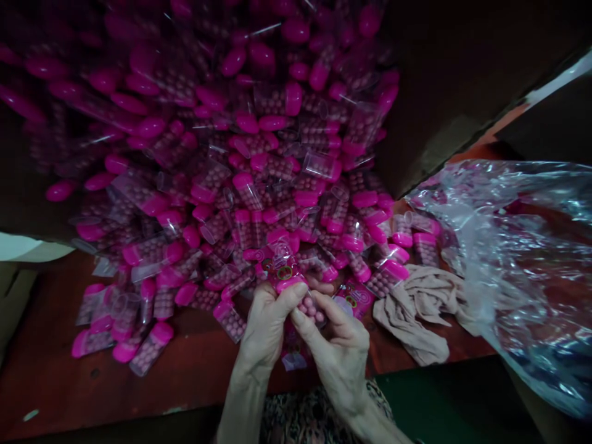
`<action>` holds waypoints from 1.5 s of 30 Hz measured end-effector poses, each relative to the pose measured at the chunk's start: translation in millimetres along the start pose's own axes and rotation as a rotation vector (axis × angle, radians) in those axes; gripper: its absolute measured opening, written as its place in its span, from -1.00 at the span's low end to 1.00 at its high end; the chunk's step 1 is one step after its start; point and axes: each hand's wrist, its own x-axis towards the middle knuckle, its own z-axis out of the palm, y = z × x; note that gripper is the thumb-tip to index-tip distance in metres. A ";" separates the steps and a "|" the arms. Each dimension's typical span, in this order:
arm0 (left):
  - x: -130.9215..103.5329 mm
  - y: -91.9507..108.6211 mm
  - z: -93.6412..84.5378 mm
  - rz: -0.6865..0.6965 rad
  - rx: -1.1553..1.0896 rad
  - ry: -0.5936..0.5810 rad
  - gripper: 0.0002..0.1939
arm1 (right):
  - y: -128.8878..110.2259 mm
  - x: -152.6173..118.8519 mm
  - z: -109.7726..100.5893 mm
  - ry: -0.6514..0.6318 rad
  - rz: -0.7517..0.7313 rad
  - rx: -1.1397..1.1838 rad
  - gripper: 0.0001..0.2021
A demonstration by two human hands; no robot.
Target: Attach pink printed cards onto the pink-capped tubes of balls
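Note:
Both hands meet over a small clear container of pink balls (311,309) near the table's front. My left hand (267,320) is closed, its thumb pressed by the pink cap end. On the other side, my right hand (341,342) pinches the clear body with thumb and fingers. A shiny pink printed wrapper (283,265) shows just above the left thumb; whether it is around the container I cannot tell. Another pink printed piece (358,297) lies to the right of my hands. Some fingertips are hidden behind the container.
A large heap of pink-capped containers (259,160) spills forward onto the reddish-brown table (194,370). Several lie loose at the left. A crumpled beige cloth (420,308) sits to the right, beside a big clear plastic bag (522,259). Dark walls flank the heap.

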 end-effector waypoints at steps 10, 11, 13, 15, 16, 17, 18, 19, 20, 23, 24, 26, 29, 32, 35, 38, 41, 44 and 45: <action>-2.1 5.8 9.2 0.021 -0.019 0.170 -0.67 | -12.9 17.9 7.6 -0.171 0.354 0.382 -0.78; -1.4 7.2 10.2 0.039 -0.003 0.202 -0.70 | -14.6 19.0 9.3 -0.149 0.316 0.335 -0.79; -1.0 9.1 11.1 0.084 0.024 0.238 -0.75 | -16.7 20.0 12.4 -0.093 0.219 0.241 -0.81; -2.4 9.6 11.2 0.115 0.037 0.269 -0.77 | -17.6 20.6 14.6 -0.055 0.143 0.186 -0.83; -3.5 9.5 11.1 0.116 0.033 0.285 -0.77 | -18.2 21.1 15.3 -0.046 0.128 0.182 -0.82; -4.7 9.2 11.1 0.112 0.022 0.295 -0.75 | -19.2 21.8 15.7 -0.047 0.130 0.193 -0.81; -5.7 9.1 11.0 0.108 0.002 0.295 -0.72 | -20.6 22.8 15.9 -0.054 0.148 0.216 -0.80; -6.3 9.2 11.0 0.107 -0.026 0.285 -0.69 | -22.3 23.8 15.8 -0.070 0.177 0.241 -0.80; -6.2 9.5 10.8 0.112 -0.058 0.271 -0.66 | -24.1 24.8 15.5 -0.089 0.210 0.261 -0.79; -2.8 12.1 9.6 0.152 -0.114 0.274 -0.64 | -27.6 26.3 13.5 -0.144 0.284 0.260 -0.79; -1.2 13.2 9.2 0.154 -0.115 0.291 -0.67 | -27.6 26.3 12.5 -0.159 0.294 0.254 -0.80; 1.1 15.1 8.6 0.145 -0.107 0.337 -0.75 | -26.2 25.7 9.4 -0.203 0.306 0.271 -0.80; 0.6 15.5 9.9 0.093 -0.111 0.323 -0.78 | -24.4 24.2 3.9 -0.323 0.334 0.324 -0.73; -2.8 12.5 12.7 -0.011 -0.096 0.276 -0.71 | -26.7 21.4 1.4 -0.363 0.398 0.375 -0.69; -5.6 9.3 14.0 -0.080 -0.070 0.315 -0.64 | -31.1 18.1 3.4 -0.264 0.410 0.443 -0.69; -7.0 10.2 12.8 -0.075 -0.085 0.277 -0.63 | -32.3 16.8 5.7 -0.221 0.372 0.468 -0.72; -8.0 12.8 12.1 -0.041 -0.131 0.207 -0.61 | -29.3 17.9 5.7 -0.266 0.357 0.488 -0.76; -9.0 11.4 14.5 -0.006 -0.135 0.230 -0.59 | -26.0 17.6 6.1 -0.279 0.337 0.516 -0.78; -9.3 9.9 15.8 0.000 -0.133 0.267 -0.60 | -25.4 16.7 6.7 -0.256 0.326 0.508 -0.78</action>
